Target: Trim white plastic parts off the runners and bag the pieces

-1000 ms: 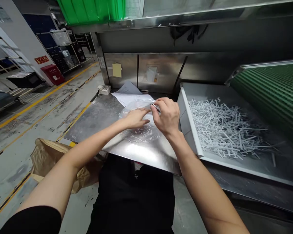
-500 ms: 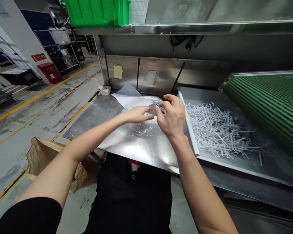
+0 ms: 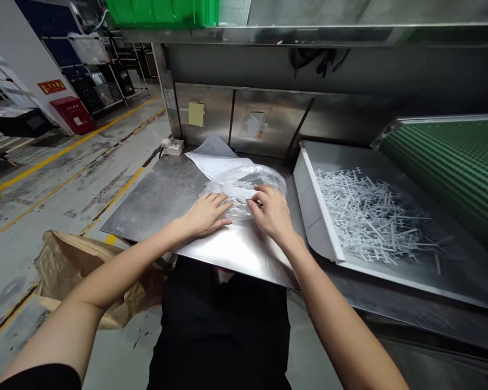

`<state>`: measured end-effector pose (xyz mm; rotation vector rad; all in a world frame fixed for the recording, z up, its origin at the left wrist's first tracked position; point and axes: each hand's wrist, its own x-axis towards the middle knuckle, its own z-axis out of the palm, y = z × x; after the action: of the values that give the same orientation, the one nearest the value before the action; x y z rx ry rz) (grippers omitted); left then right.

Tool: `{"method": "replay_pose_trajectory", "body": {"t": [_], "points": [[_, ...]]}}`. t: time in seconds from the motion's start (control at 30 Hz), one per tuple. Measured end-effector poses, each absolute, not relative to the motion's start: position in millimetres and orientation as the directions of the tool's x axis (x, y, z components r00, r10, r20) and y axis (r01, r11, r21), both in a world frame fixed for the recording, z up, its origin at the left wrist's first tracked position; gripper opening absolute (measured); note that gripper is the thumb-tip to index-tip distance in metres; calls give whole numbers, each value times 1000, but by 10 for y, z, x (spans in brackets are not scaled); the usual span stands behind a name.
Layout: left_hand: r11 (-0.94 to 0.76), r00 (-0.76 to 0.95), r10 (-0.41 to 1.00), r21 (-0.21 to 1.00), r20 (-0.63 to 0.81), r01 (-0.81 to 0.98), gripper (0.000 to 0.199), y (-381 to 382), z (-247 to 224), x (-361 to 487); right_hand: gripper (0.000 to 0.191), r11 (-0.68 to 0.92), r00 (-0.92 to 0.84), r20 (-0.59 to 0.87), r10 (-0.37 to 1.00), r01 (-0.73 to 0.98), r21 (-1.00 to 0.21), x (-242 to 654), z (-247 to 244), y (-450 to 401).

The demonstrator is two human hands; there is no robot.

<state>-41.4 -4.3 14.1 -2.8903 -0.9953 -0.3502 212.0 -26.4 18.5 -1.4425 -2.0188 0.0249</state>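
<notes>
A clear plastic bag lies crumpled on the metal tabletop, with something white showing in it or under it. My left hand rests flat at the bag's near left edge, fingers stretched and holding nothing. At the bag's right side, my right hand is bent over the plastic. Its thumb and fingers close around a small dark, partly shiny object, mostly hidden, whose kind I cannot make out. White printed sheets lie behind the bag, partly under it.
To the right, a grey tray holds a heap of thin white plastic pieces below a green ribbed belt. A brown paper bag stands open on the floor at left. A green crate sits on the shelf above.
Both hands have come down and nearer to me; the left now lies at the bag's near edge. The right still has the small dark object. The bag's plastic has bunched differently.
</notes>
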Motion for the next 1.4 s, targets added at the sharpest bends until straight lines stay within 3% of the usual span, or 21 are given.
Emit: {"method": "replay_pose_trajectory", "body": {"t": [0.1,0.23,0.37,0.5,0.6,0.67,0.77,0.83,0.93,1.13,1.4], "points": [[-691,660,710,63,244,720,66,44,56,-418,21,300,-129,440,889,889,-345,2282,181,-93],[-558,480,825,290,299,778,81,89,23,-474,22,335,-208,386,899,894,-299,2317,221,-102],[-473,331,880,548,342,690,90,213,81,-460,17,473,-386,335,860,848,-239,2202,251,-198],[-466,299,884,723,360,510,91,446,175,-305,13,546,-478,309,822,816,-189,2156,209,-342],[-402,255,914,800,316,445,80,530,273,-193,11,579,-511,320,798,797,-171,2192,175,-418],[-415,291,908,750,302,516,67,454,338,-168,10,592,-512,351,784,788,-171,2231,175,-449],[-578,430,816,514,386,634,42,129,439,-187,13,602,-490,430,758,779,-174,2284,193,-539],[-721,525,684,359,507,593,28,-139,544,-202,12,647,-464,537,705,731,-218,2304,190,-651],[-879,580,450,224,679,420,15,-406,827,-144,7,711,-318,706,633,601,-367,2310,121,-807],[-984,582,33,-74,813,159,25,-435,1752,812,21,573,-30,767,641,684,-452,2374,-111,-814],[-896,710,-350,-439,611,-64,36,-192,2369,2957,22,555,-19,757,653,692,-462,2358,-249,-784]]}}
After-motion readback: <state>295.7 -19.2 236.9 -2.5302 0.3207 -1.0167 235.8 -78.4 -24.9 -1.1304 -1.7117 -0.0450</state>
